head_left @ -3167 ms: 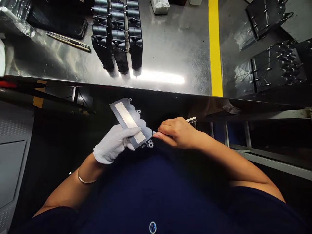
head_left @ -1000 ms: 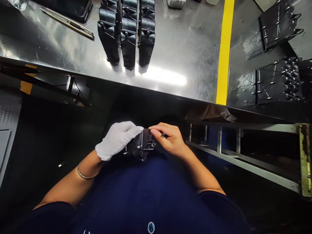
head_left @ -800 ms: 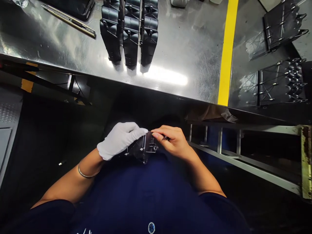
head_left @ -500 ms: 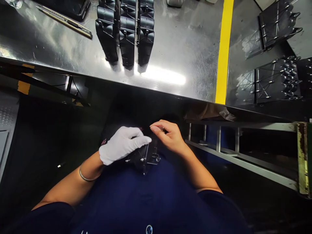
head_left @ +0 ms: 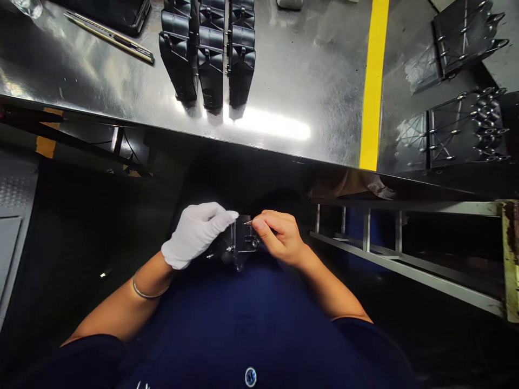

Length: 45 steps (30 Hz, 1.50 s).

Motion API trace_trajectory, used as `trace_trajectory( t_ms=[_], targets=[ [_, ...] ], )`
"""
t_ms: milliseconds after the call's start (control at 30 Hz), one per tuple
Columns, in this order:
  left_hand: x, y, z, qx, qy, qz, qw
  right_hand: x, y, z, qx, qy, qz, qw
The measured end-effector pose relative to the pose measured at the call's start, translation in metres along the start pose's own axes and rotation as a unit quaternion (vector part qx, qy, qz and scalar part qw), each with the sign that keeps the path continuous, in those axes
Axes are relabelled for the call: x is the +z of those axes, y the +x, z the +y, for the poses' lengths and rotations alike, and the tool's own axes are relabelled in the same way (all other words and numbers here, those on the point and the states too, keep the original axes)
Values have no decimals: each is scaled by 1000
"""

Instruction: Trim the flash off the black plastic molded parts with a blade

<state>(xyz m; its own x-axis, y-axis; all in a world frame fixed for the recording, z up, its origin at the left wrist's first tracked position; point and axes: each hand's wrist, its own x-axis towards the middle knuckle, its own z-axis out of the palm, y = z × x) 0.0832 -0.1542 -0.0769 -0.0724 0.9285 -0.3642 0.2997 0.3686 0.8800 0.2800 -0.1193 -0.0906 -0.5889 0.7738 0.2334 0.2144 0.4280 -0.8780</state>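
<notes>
My left hand [head_left: 197,235], in a white glove, is closed on a black plastic part [head_left: 243,240] held in front of my body. Ribs and a round boss show on the part, while the glove covers its left side. My bare right hand [head_left: 281,235] pinches a thin, pointed, light-coloured piece [head_left: 248,222] between thumb and fingers. Its tip points left, toward the upper area of the black part; whether it touches the part I cannot tell. Most of this thin piece is hidden in my fingers.
On the metal table [head_left: 284,97] ahead stand several black moulded parts [head_left: 211,59]. A utility knife [head_left: 109,38] lies near a black device [head_left: 117,13] at left. Yellow tape [head_left: 373,86] runs before more ribbed black parts [head_left: 458,132]. A metal frame [head_left: 405,265] stands below right.
My left hand has moved slightly up and left with the black part. My right hand has lowered a little, and the thin pointed piece now shows at its fingertips.
</notes>
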Motion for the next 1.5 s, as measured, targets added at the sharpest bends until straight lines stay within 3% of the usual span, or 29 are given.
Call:
trace_trajectory(
  t_ms=[667,867,933,1100,1233,1400,1500],
  targets=[
    [1,-3,4,-2,12,-3,1000,-5,-2,-7,-24,-12,5,1000],
    [1,-3,5,-6,2,-3,1000,-14,-1,-10,-3,94,-91,991],
    [1,-3,5,-5,-3,-8,1000,-17,0,-9,3,125,-94,988],
    [-1,-3,4,2,7,1,1000,-13,2,-8,-31,17,-15,999],
    [-1,-2,2,8,13,7,1000,-9,2,-6,-51,-25,-23,998],
    [0,-2,6,9,-2,6,1000,-16,1,-7,0,123,-113,986],
    [1,-1,7,8,1,31,999,-20,0,-8,4,170,-99,980]
  ],
)
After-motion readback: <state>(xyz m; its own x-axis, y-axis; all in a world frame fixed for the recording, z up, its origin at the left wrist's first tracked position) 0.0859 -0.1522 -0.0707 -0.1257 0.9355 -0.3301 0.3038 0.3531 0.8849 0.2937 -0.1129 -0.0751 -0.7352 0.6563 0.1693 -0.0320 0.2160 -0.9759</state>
